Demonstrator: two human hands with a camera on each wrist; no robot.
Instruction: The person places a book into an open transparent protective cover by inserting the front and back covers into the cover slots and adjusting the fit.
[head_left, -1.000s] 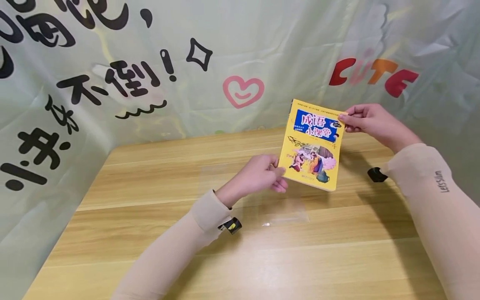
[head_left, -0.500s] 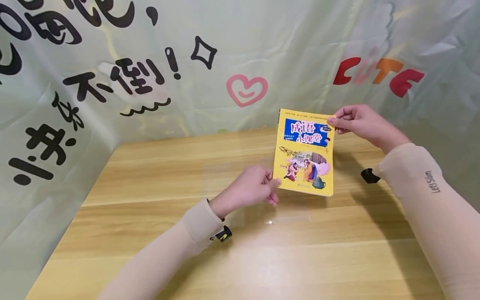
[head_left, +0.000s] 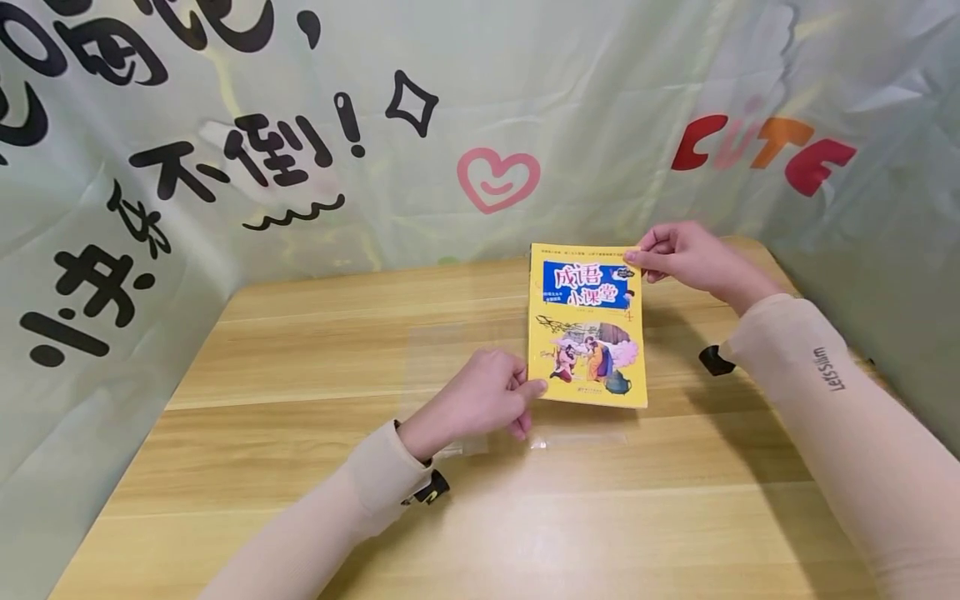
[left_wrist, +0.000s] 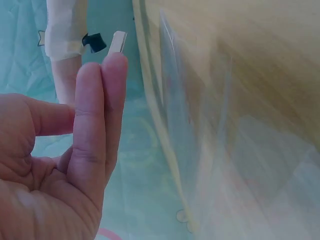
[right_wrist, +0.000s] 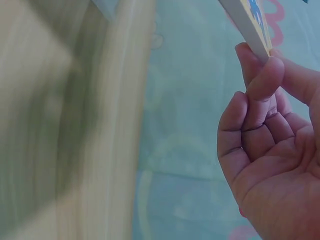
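A yellow paperback book (head_left: 588, 325) with a blue title panel and a cartoon picture is held up over the wooden table, its cover toward the head camera. My left hand (head_left: 483, 392) pinches its lower left corner, thumb on the cover and fingers behind. At the upper right corner, my right hand (head_left: 686, 258) grips it between thumb and fingers. In the right wrist view the book's white page edge (right_wrist: 245, 27) shows at the fingertips. Below and left of the book lies a clear plastic sheet or sleeve (head_left: 435, 358), partly hidden by the left hand.
The light wooden table (head_left: 300, 467) carries a bright glare near its front. Behind it hangs a pale green cloth (head_left: 600, 100) with black lettering, a pink heart and the word CUTE. Small black devices (head_left: 717, 360) are strapped at both wrists.
Both hands have brought the book down and to the left, and it has turned from a slant to nearly straight. The head view has shifted slightly. The grip looks the same.
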